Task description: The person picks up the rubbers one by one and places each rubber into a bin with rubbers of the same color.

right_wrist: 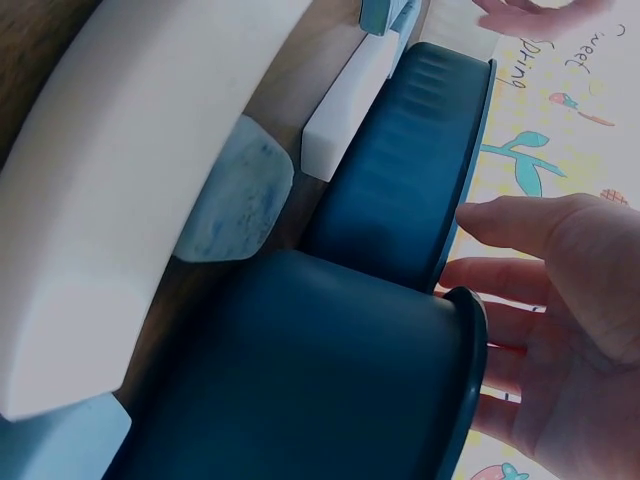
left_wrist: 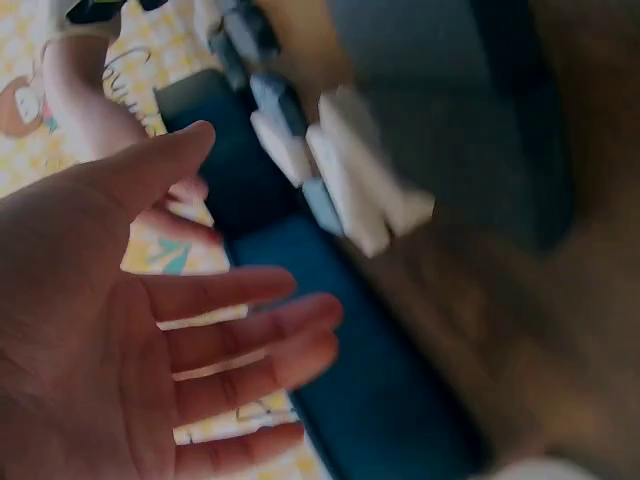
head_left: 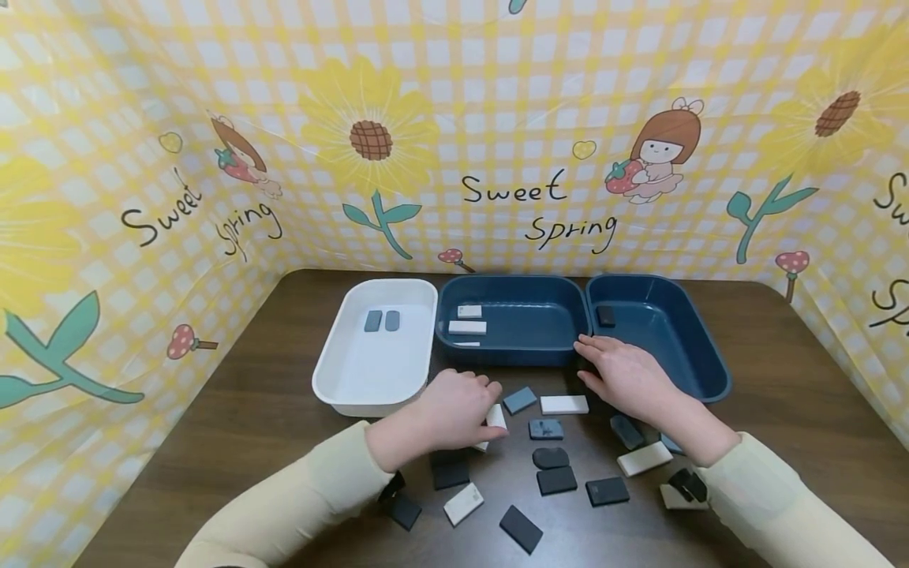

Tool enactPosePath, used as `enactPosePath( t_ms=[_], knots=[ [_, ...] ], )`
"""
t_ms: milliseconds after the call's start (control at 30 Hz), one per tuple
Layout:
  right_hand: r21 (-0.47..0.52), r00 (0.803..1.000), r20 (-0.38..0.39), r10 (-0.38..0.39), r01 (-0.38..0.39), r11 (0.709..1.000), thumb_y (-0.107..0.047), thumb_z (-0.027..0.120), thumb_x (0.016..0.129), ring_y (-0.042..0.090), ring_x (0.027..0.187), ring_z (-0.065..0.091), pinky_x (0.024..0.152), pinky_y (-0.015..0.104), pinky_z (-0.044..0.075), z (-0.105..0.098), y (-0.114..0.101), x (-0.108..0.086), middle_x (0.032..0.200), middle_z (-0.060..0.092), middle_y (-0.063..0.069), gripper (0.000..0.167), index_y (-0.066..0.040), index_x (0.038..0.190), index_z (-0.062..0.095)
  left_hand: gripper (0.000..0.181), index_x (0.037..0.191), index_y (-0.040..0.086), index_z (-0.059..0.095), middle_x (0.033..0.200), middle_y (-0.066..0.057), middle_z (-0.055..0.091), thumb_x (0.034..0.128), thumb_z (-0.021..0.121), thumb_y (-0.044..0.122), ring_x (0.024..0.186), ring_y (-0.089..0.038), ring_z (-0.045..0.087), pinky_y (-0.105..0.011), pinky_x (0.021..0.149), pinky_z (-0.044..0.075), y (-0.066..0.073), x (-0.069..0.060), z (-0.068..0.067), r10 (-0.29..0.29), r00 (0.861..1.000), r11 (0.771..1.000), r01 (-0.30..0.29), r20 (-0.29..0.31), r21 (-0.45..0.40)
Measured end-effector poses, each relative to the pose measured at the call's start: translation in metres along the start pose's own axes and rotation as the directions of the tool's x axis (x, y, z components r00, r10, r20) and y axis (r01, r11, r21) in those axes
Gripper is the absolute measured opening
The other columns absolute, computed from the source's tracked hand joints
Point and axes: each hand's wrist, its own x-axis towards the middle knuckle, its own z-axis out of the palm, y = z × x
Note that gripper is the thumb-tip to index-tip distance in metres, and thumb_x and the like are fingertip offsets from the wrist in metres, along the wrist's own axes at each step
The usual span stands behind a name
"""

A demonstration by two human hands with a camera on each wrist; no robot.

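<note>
My left hand (head_left: 454, 410) hovers over the table just right of the white bin, above a white flat block (head_left: 497, 416). In the left wrist view its fingers are spread and nothing lies in the palm. My right hand (head_left: 628, 379) reaches across the near left corner of the right blue bin (head_left: 660, 315), fingertips by the corner of the middle blue bin (head_left: 511, 356). Its fingers are loosely extended and hold nothing. A blue block (head_left: 521, 400), a white block (head_left: 564, 405) and a patterned grey-blue block (head_left: 545, 429) lie between the hands.
The white bin (head_left: 369, 371) holds two grey-blue blocks (head_left: 372, 321). White blocks (head_left: 467, 327) are in the middle bin; one dark block (head_left: 605, 316) is in the right bin. Several black, white and grey blocks lie nearer, including a black one (head_left: 521, 528). A checked cloth (head_left: 497, 118) hangs behind.
</note>
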Motion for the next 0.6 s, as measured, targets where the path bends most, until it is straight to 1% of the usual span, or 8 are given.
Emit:
enactPosePath(
  t_ms=[100, 200, 267, 400, 600],
  knots=[
    [-0.001, 1.0, 0.0, 0.0, 0.0, 1.0, -0.02, 0.073, 0.087, 0.036, 0.114, 0.059, 0.09, 0.05, 0.048, 0.0, 0.0, 0.0, 0.127, 0.06, 0.021, 0.045, 0.003, 0.125, 0.063, 0.058, 0.106, 0.012, 0.066, 0.087, -0.001, 0.066, 0.0843, 0.06, 0.066, 0.065, -0.012, 0.054, -0.023, 0.053, 0.042, 0.008, 0.004, 0.007, -0.065, 0.997, 0.998, 0.064, 0.052, 0.009],
    [-0.001, 1.0, -0.002, -0.003, 0.003, 1.0, -0.02, 0.074, 0.087, 0.036, 0.114, 0.059, 0.09, 0.05, 0.048, 0.0, 0.0, 0.0, 0.127, 0.06, 0.021, 0.045, 0.003, 0.125, 0.063, 0.061, 0.105, 0.012, 0.066, 0.083, -0.001, 0.065, 0.0826, 0.06, 0.068, 0.064, -0.012, 0.054, -0.024, 0.053, 0.041, 0.013, 0.006, 0.015, -0.103, 0.991, 0.995, 0.102, 0.083, 0.022],
    [0.0, 1.0, -0.003, -0.005, 0.005, 1.0, -0.02, 0.074, 0.087, 0.036, 0.114, 0.059, 0.09, 0.05, 0.048, 0.0, 0.0, 0.001, 0.127, 0.06, 0.02, 0.045, 0.003, 0.125, 0.063, 0.062, 0.104, 0.011, 0.066, 0.08, -0.001, 0.065, 0.0822, 0.059, 0.069, 0.061, -0.012, 0.053, -0.024, 0.051, 0.04, 0.015, 0.007, 0.018, -0.109, 0.99, 0.994, 0.106, 0.087, 0.042],
    [-0.004, 1.0, -0.005, -0.01, 0.01, 1.0, -0.02, 0.074, 0.087, 0.036, 0.114, 0.059, 0.091, 0.05, 0.048, 0.0, -0.001, 0.002, 0.128, 0.06, 0.02, 0.046, 0.003, 0.125, 0.063, 0.059, 0.102, 0.011, 0.067, 0.076, 0.0, 0.065, 0.0826, 0.061, 0.067, 0.057, -0.012, 0.052, -0.023, 0.048, 0.038, 0.017, 0.008, 0.022, -0.105, 0.992, 0.993, 0.101, 0.076, 0.059],
    [-0.004, 1.0, 0.0, -0.011, 0.011, 1.0, -0.02, 0.073, 0.087, 0.036, 0.115, 0.058, 0.091, 0.05, 0.048, 0.001, -0.002, 0.003, 0.128, 0.059, 0.02, 0.046, 0.003, 0.125, 0.062, 0.055, 0.101, 0.011, 0.067, 0.074, 0.0, 0.063, 0.0826, 0.064, 0.063, 0.055, -0.011, 0.051, -0.023, 0.047, 0.039, 0.017, 0.009, 0.023, -0.125, 0.99, 0.992, 0.122, 0.072, 0.042]
  ],
)
